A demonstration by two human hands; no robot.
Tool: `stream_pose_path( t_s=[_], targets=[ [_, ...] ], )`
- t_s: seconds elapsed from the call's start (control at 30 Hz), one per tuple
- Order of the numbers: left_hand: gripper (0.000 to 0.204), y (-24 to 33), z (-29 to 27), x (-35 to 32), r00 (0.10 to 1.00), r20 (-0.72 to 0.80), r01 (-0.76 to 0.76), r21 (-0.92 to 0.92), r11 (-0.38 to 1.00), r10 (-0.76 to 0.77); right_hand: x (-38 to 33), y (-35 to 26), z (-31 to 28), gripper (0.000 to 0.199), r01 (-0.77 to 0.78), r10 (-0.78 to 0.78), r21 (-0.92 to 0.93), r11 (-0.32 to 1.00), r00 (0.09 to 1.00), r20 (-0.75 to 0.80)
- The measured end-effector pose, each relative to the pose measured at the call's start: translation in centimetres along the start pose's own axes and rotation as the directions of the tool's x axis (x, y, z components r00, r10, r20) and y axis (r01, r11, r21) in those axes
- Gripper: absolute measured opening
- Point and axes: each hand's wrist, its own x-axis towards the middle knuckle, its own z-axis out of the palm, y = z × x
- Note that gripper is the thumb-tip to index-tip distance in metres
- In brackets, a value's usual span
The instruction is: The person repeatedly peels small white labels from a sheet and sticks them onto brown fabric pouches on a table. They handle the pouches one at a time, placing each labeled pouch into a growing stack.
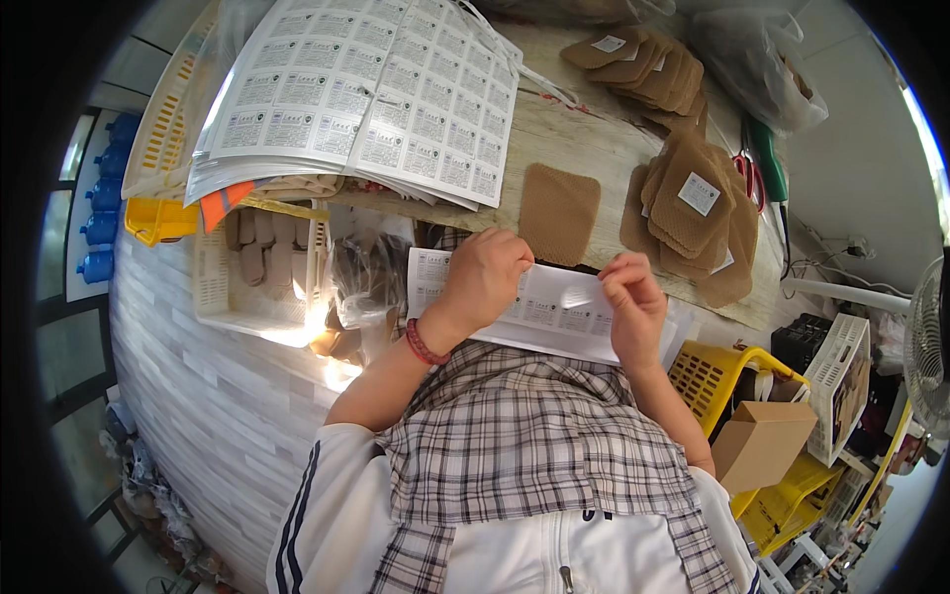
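Observation:
A white sheet of printed labels (pixel 539 309) lies across my lap, against the table's front edge. My left hand (pixel 483 280) is over its left half, thumb and fingers pressed together near the sheet's upper edge. Over its right end, my right hand (pixel 635 300) is closed in a pinch. Whatever is between the fingertips of either hand is too small to make out. A pale patch without print shows on the sheet between the hands. Just beyond them, a single brown textured pad (pixel 559 213) lies flat on the table with no label on its upper face.
Stacked label sheets (pixel 361 94) cover the table's left side. Brown labelled pads (pixel 693 203) are piled at the right, with more pads (pixel 643 69) behind. Red-handled scissors (pixel 749 178) lie beside them. Crates flank me: a white one (pixel 262 322) left, a yellow one (pixel 705 381) right.

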Motion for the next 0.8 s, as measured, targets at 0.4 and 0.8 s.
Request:
stream_pose_path(
  t_s=[0.4,0.8],
  targets=[
    [0.009,-0.1,1.7,0.4,0.976,-0.027,-0.207,0.181,0.961,0.215,8.7,3.4,1.8,0.007,-0.197,0.151,-0.407,0.892,0.978,-0.143],
    [0.010,0.0,1.7,0.7,0.975,-0.041,-0.209,0.182,0.961,0.220,8.7,2.4,2.9,0.008,-0.244,0.136,-0.646,0.723,0.968,-0.213]
  ],
)
